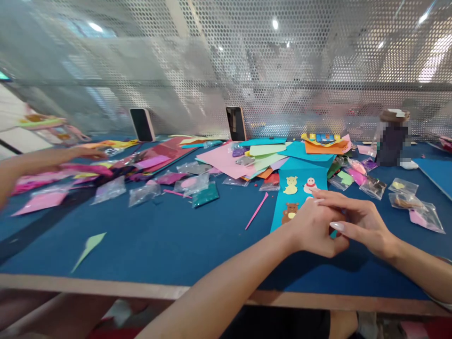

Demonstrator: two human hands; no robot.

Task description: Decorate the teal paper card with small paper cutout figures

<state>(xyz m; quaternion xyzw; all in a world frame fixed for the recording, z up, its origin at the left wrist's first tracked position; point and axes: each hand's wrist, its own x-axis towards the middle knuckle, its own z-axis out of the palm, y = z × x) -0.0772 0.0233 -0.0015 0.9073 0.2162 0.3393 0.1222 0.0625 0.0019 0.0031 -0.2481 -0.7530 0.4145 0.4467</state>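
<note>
My left hand (pixel 316 228) is closed, its fingers curled over the lower part of a blue paper strip (pixel 282 188); what it holds, if anything, is hidden. My right hand (pixel 363 223) touches it from the right, with index finger stretched across its knuckles and thumb apart. Stuck on the strip are a pale yellow bear cutout (pixel 291 185), a snowman-like cutout with a red scarf (pixel 310 184) and a brown bear cutout (pixel 290 213), partly covered by my left hand. To the left lies a thin pink stick (pixel 256 211).
Coloured paper sheets (pixel 226 162) and several small plastic bags (pixel 144 193) lie along the back. Two phones (pixel 142 125) lean against a perforated metal screen (pixel 197 70). A dark tumbler (pixel 390 143) stands at right. Another person's hand (pixel 84 153) reaches in from the left.
</note>
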